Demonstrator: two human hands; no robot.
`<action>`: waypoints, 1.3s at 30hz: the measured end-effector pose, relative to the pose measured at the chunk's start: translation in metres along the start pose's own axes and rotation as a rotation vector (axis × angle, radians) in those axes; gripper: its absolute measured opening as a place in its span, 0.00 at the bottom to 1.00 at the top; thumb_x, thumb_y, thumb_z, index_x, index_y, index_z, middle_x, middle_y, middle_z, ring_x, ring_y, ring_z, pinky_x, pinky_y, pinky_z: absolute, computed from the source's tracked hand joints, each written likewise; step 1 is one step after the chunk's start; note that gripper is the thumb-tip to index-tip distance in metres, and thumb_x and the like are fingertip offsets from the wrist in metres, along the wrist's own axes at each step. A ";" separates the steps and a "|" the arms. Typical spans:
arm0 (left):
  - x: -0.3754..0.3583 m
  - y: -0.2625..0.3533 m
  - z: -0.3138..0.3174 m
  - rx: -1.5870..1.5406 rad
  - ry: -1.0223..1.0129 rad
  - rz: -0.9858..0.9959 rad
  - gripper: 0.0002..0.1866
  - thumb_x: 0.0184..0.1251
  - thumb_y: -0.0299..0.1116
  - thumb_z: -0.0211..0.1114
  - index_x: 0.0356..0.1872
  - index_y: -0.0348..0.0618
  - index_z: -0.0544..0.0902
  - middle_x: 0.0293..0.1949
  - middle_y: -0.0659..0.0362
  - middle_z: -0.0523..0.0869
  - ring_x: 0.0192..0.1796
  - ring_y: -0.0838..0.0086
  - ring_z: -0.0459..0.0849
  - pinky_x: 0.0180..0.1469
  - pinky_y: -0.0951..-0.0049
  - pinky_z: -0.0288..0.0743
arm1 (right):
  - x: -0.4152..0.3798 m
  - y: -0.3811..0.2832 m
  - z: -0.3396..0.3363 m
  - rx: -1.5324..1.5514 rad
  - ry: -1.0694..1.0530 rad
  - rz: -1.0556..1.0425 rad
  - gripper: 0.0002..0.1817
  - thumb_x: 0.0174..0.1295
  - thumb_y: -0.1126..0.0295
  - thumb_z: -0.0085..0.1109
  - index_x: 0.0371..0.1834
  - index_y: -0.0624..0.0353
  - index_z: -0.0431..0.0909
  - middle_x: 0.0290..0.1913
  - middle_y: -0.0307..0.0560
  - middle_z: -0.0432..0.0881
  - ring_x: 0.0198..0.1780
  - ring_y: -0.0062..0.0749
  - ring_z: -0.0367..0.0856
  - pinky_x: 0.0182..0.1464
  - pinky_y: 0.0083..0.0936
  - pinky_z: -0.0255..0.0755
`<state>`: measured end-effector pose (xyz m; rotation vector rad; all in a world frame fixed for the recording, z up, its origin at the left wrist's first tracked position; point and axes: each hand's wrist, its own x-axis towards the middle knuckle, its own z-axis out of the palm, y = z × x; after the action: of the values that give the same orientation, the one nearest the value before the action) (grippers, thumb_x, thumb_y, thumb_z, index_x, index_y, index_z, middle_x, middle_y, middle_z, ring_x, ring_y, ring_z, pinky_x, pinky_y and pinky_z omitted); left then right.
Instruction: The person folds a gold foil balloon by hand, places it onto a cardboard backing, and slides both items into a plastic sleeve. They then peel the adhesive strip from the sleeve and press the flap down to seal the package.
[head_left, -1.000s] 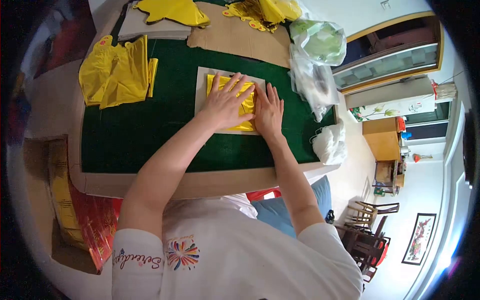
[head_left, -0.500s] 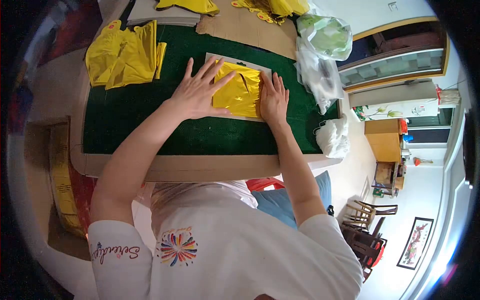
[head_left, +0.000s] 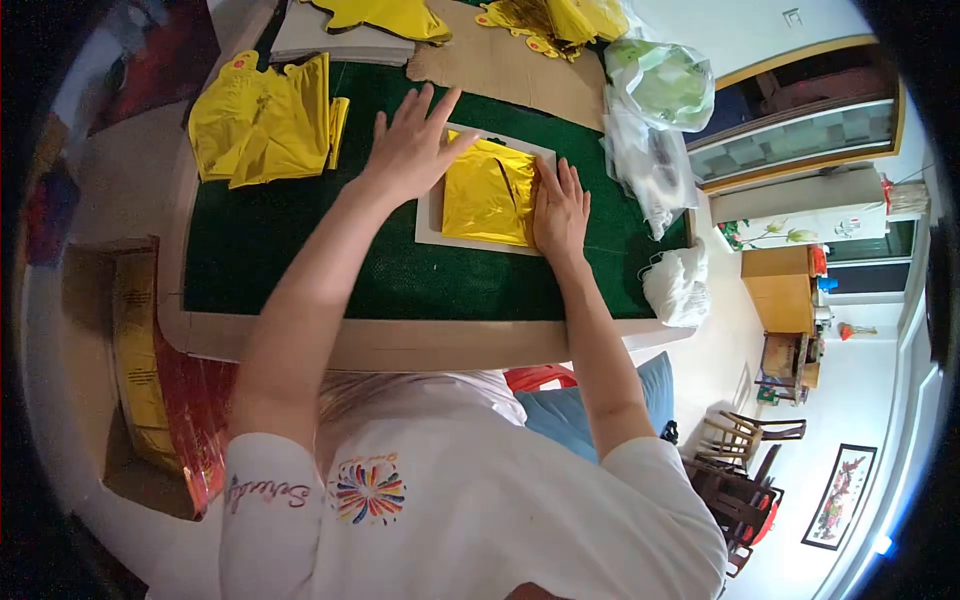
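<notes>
A folded yellow foil sheet [head_left: 487, 195] lies on a grey card [head_left: 430, 222], which rests on the dark green mat [head_left: 400, 280]. My left hand [head_left: 412, 145] is over the card's upper left corner, fingers spread, holding nothing. On the foil's right edge lies my right hand [head_left: 562, 212], its fingers stretched out and flat. The foil has a crease near its upper right. Whether my left palm touches the card cannot be made out.
A yellow foil piece [head_left: 262, 125] lies at the mat's upper left. Grey cards [head_left: 340, 45] are stacked at the back, beside brown cardboard [head_left: 500, 70] with more foil. Plastic bags [head_left: 655, 85] and white string [head_left: 677, 288] lie along the right side.
My left hand has lifted off the foil's left part and moved up and away from it. My right hand stays on the right edge. The whole view has shifted slightly.
</notes>
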<state>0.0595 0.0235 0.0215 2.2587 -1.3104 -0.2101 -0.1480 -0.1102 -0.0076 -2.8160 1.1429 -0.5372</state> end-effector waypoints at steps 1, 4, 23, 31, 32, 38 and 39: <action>0.005 0.003 0.004 -0.096 0.079 -0.008 0.39 0.71 0.65 0.43 0.76 0.56 0.51 0.75 0.46 0.54 0.78 0.57 0.50 0.74 0.40 0.42 | 0.000 0.000 0.000 0.001 -0.016 0.012 0.22 0.74 0.60 0.39 0.69 0.36 0.67 0.73 0.52 0.62 0.75 0.48 0.55 0.74 0.53 0.45; 0.017 0.007 0.015 -0.231 0.166 -0.037 0.36 0.73 0.60 0.47 0.74 0.50 0.56 0.72 0.45 0.61 0.76 0.55 0.55 0.73 0.41 0.46 | 0.002 0.000 -0.001 -0.004 -0.038 0.028 0.22 0.74 0.59 0.39 0.69 0.37 0.67 0.73 0.52 0.62 0.75 0.47 0.55 0.75 0.53 0.44; 0.009 -0.017 0.015 -0.149 0.324 0.146 0.27 0.74 0.45 0.56 0.66 0.38 0.67 0.56 0.45 0.79 0.61 0.56 0.76 0.65 0.57 0.68 | 0.007 0.009 -0.023 0.410 -0.088 0.086 0.26 0.74 0.64 0.40 0.74 0.56 0.59 0.70 0.57 0.66 0.72 0.47 0.61 0.71 0.33 0.55; 0.008 -0.020 0.003 -0.196 0.306 0.128 0.27 0.72 0.42 0.58 0.66 0.38 0.67 0.54 0.45 0.80 0.56 0.55 0.79 0.60 0.59 0.72 | 0.063 0.154 -0.059 0.223 0.247 0.143 0.15 0.68 0.67 0.55 0.52 0.64 0.79 0.51 0.60 0.81 0.55 0.49 0.78 0.60 0.39 0.68; 0.007 -0.019 0.003 -0.176 0.306 0.142 0.27 0.72 0.41 0.59 0.66 0.38 0.68 0.53 0.46 0.81 0.55 0.55 0.79 0.60 0.59 0.72 | 0.074 0.184 -0.064 0.115 0.198 0.145 0.18 0.65 0.61 0.59 0.50 0.64 0.79 0.49 0.60 0.81 0.52 0.49 0.79 0.57 0.39 0.70; 0.005 -0.024 0.003 -0.206 0.314 0.139 0.26 0.70 0.40 0.61 0.64 0.37 0.70 0.51 0.46 0.81 0.55 0.55 0.79 0.59 0.60 0.72 | 0.113 0.252 -0.062 0.118 -0.173 0.294 0.32 0.48 0.47 0.73 0.43 0.65 0.79 0.40 0.56 0.83 0.41 0.42 0.81 0.43 0.35 0.75; 0.005 -0.026 0.004 -0.254 0.298 0.129 0.25 0.69 0.40 0.61 0.63 0.37 0.71 0.51 0.46 0.81 0.56 0.55 0.79 0.60 0.60 0.72 | 0.115 0.249 -0.064 0.165 -0.207 0.284 0.30 0.48 0.49 0.73 0.42 0.65 0.79 0.37 0.54 0.83 0.38 0.39 0.80 0.40 0.34 0.74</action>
<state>0.0804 0.0282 0.0056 1.9010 -1.1920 0.0077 -0.2589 -0.3647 0.0424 -2.4463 1.3529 -0.2953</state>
